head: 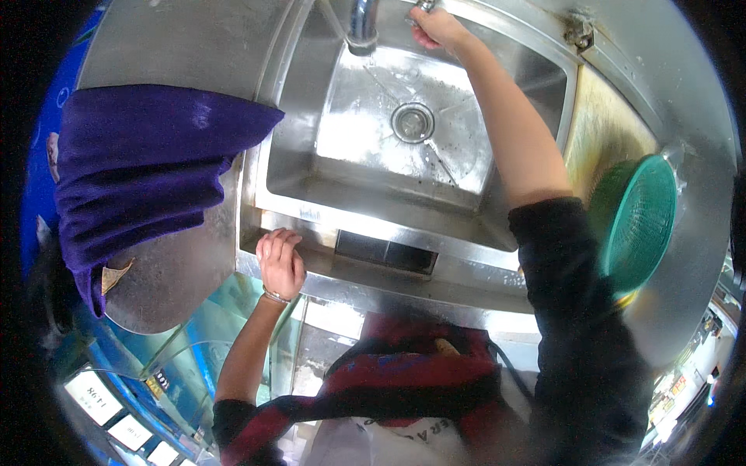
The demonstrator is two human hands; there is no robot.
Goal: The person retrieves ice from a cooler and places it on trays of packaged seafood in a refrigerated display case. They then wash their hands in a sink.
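Note:
At the top of the head view my right hand is closed around a metal faucet handle behind the stainless steel sink. The metal spout points down over the basin to the left of that hand. My left hand rests, fingers loosely curled, at the trough along the sink's front edge and holds nothing that I can see. The drain strainer sits in the basin floor. A purple cloth lies in folds over the steel counter to the left.
A green plastic colander stands tilted at the right, by a stained board. A dark rectangular opening lies in the front trough. Fish tanks and white signs are at lower left. A dry leaf-like scrap lies by the cloth.

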